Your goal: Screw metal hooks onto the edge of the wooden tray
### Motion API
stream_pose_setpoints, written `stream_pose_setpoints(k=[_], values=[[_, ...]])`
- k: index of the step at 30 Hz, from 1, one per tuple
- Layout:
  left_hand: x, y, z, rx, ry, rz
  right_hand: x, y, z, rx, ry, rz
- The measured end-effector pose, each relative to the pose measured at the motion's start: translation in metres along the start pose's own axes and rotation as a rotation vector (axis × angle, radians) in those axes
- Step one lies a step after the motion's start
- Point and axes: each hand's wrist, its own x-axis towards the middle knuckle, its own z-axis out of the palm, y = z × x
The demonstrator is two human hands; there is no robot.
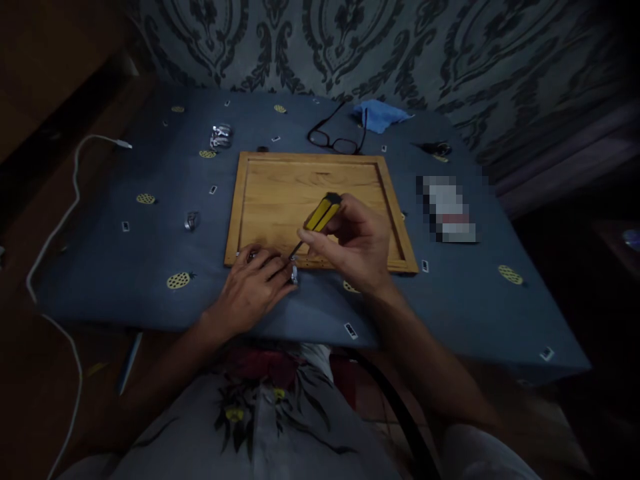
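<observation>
A wooden cabinet door [310, 177] with a raised frame lies flat on the table. My right hand [363, 243] is closed round a yellow and black screwdriver [323, 212], held at a slant. Its shaft points down and left to the near edge of the door, beside my left fingertips. At that edge my left hand [253, 287] has its fingers curled over the frame, gripping a shiny metal hinge [294, 274] against the wood. Those fingers cover most of the hinge, and the screwdriver's tip is hard to make out.
A metal piece like a hinge [191, 221] lies left of the door, and more shiny hinges [221, 135] lie farther back. Eyeglasses [333, 141], a blue cloth [383, 115], dark scissors [435, 148] and a blurred-out packet [450, 210] rest behind and to the right. A white cable [76, 167] runs along the left.
</observation>
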Motion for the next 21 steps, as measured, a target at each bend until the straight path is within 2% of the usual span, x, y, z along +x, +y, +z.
stream_pose_setpoints(k=[4, 11, 21], values=[[0.0, -0.0005, 0.0, -0.012, -0.014, 0.002, 0.0019, -0.0062, -0.0037, -0.056, 0.076, 0.036], [0.0002, -0.0005, -0.0014, -0.03, -0.023, 0.001, 0.0032, -0.0047, -0.0036, -0.083, 0.016, 0.03], [0.0006, -0.0006, -0.0014, -0.028, -0.028, 0.002, 0.0023, 0.0006, -0.0014, -0.09, -0.002, 0.053]])
